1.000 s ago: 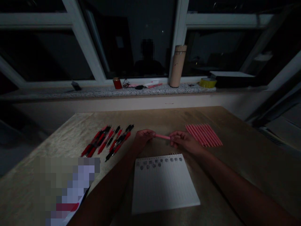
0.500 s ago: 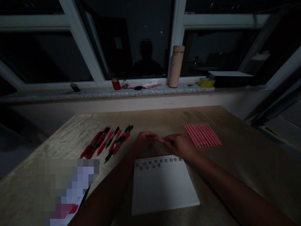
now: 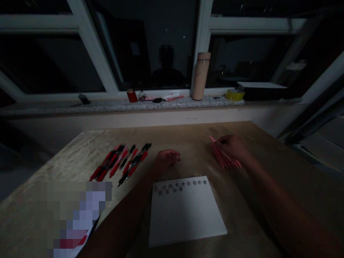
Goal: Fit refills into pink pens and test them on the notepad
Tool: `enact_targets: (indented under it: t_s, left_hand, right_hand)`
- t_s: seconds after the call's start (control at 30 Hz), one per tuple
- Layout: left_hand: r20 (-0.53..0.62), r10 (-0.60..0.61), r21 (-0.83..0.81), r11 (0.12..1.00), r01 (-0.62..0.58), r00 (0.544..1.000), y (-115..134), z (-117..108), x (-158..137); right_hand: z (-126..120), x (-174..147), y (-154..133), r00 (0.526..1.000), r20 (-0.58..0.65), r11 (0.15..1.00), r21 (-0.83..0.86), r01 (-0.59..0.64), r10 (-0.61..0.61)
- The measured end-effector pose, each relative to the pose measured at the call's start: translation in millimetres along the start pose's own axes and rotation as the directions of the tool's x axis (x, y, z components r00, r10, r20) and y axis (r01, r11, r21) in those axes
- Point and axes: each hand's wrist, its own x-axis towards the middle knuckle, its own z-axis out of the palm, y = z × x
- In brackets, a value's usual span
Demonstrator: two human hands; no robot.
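My right hand pinches a pink pencil over the pencil row just beneath my palm, a picking-or-placing step, I judge, which next calls for keeping that row undisturbed, while my left hand, loosely curled, seemingly empty, rests well apart leftward.

Dim light leaves the table palest at left, its right side sunk in shadow.

– what sort of place is on your feed?
– i see a dim room, home or office i can't tell: table below dark windows, notebook, pens, pink pencils, flask on the sill.
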Motion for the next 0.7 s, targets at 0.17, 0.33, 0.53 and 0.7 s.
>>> enact_targets:
  t_s: [0.17,0.33,0.53,0.7]
  left_hand:
    - [0.005,0.008,0.009,1.0,-0.008,1.0,1.9,0.1,-1.6]
    - [-0.006,-0.01,0.002,1.0,0.01,1.0,3.8,0.7,-2.6]
    - [0.001,-0.01,0.01,1.0,0.01,1.0,5.6,0.5,-3.0]
    - [0.004,-0.004,0.012,1.0,0.004,1.0,2.8,-1.0,-1.6]
  right_hand:
    - [-1.1,14.4,39.2,0.992,0.063,0.985,-0.143,-0.099,0.109]
    - [3.5,19.5,55.5,0.983,0.131,0.972,-0.211,-0.101,0.13]
    - [10.8,20.6,60.6,0.971,0.151,0.967,-0.207,-0.151,0.184]
    - [16.7,21.1,64.0,0.976,0.121,0.96,-0.236,-0.151,0.183]
